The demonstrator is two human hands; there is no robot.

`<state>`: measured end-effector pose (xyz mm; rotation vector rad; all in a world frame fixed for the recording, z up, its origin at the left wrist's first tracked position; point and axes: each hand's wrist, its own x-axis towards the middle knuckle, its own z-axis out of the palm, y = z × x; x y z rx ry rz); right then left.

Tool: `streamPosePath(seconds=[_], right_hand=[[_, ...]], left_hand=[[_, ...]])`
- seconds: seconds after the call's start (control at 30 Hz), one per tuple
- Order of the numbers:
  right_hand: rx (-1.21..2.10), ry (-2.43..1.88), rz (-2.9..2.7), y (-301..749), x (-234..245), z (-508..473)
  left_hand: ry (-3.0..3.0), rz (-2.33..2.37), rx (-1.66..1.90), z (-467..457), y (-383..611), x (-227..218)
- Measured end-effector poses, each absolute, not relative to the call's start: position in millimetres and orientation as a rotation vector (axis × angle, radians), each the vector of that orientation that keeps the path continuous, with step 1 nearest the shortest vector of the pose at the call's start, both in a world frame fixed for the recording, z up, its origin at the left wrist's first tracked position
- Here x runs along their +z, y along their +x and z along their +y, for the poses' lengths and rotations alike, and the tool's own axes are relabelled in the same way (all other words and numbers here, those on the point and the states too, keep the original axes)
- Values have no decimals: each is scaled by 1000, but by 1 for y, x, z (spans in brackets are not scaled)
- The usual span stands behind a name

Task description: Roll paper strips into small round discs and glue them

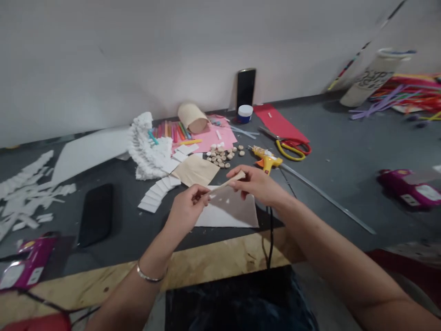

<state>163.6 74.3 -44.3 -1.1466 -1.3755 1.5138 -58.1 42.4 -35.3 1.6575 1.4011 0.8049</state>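
Holding a strip (225,182), hands (186,209) (257,185) hover over paper (227,216) near a glue gun (266,158).

The strip (229,182) held between the fingers is pale and matt, either card or wood. The bench edge (220,257) is rough strand board. The glue gun (266,158) is glossy yellow plastic, the scissors (292,149) have smooth plastic handles, the ruler (327,200) is bare metal, and the discs (222,156) are rough wood.
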Motion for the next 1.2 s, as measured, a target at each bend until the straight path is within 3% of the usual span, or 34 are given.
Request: streamPosePath(seconds=[0.17,0.5,0.7,1.03,1.2], right_hand=[[1541,-1259,-1701,186,-30,60],[945,-1257,-2276,196,-38,53],[882,-1321,-2291,194,-49,51],[664,-1071,-2451,200,-61,57],[320,-847,-2649,203,-59,53]], left_hand=[[1550,1321,683,32,-64,-31],[1803,1411,317,30,-65,-14],[1787,1453,223,34,-65,-15],[1715,1311,158,47,-68,-20],[1686,1315,134,49,-66,-20]])
